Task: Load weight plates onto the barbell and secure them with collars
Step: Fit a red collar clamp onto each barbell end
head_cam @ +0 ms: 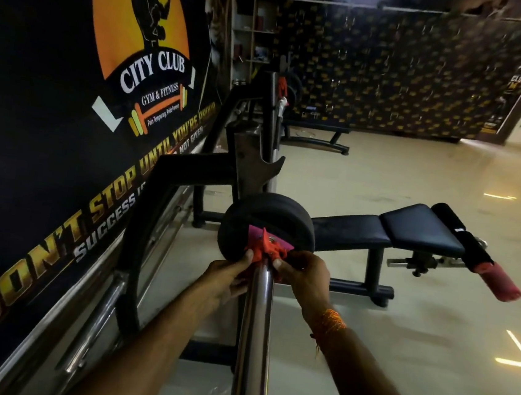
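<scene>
A chrome barbell sleeve runs from the bottom centre away from me. Two black weight plates sit on it, close together, near the rack upright. A red-orange collar is around the sleeve, right against the nearer plate. My left hand grips the collar's left side. On the collar's right side my right hand pinches it, with an orange thread band on that wrist. The far end of the barbell is hidden behind the plates.
A black decline bench with red-tipped roller pads stands to the right. The rack frame and a wall banner close off the left. Another bench stands further back, before a wall of lockers. Glossy beige floor spreads right.
</scene>
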`<state>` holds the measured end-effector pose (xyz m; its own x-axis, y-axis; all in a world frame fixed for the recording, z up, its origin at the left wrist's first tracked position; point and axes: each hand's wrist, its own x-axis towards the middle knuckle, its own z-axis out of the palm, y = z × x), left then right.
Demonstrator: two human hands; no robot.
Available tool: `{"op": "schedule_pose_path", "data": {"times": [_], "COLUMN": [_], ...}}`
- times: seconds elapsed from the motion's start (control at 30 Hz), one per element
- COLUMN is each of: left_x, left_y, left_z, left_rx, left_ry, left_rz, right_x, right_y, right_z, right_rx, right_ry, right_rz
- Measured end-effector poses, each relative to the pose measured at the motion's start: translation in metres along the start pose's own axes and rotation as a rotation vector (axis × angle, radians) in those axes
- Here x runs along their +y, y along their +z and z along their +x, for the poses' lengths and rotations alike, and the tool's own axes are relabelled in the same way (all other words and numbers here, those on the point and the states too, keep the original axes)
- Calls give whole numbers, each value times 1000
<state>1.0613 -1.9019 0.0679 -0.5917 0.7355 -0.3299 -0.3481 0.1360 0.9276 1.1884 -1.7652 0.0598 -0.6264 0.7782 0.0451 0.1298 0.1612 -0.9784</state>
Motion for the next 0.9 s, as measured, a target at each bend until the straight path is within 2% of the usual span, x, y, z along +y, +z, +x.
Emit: {"op": "schedule_pose_path", "data": {"times": [0.17,0.3,0.47,0.73,0.9], "left_x": [5,5,3,-2,-2], "left_y": [-6,-9,-10,-10,-7], "left_z": [26,26,30,34,29], "left_rx": [-74,-115,-156,-118,-142], "left_ry": [-44,-52,-49,-88,-96], "left_rz": [-61,-105,-101,-206,-244], "right_x": [-13,-34,-64,-73,-69], "right_y": [-5,-8,-1,11,-7], "right_z": [19,13,21,28,34], "right_rx": [-77,-251,-359,-307,-292], "right_ry": [73,125,336,416,524], "right_rz": [-19,75,-59,-71,194]}}
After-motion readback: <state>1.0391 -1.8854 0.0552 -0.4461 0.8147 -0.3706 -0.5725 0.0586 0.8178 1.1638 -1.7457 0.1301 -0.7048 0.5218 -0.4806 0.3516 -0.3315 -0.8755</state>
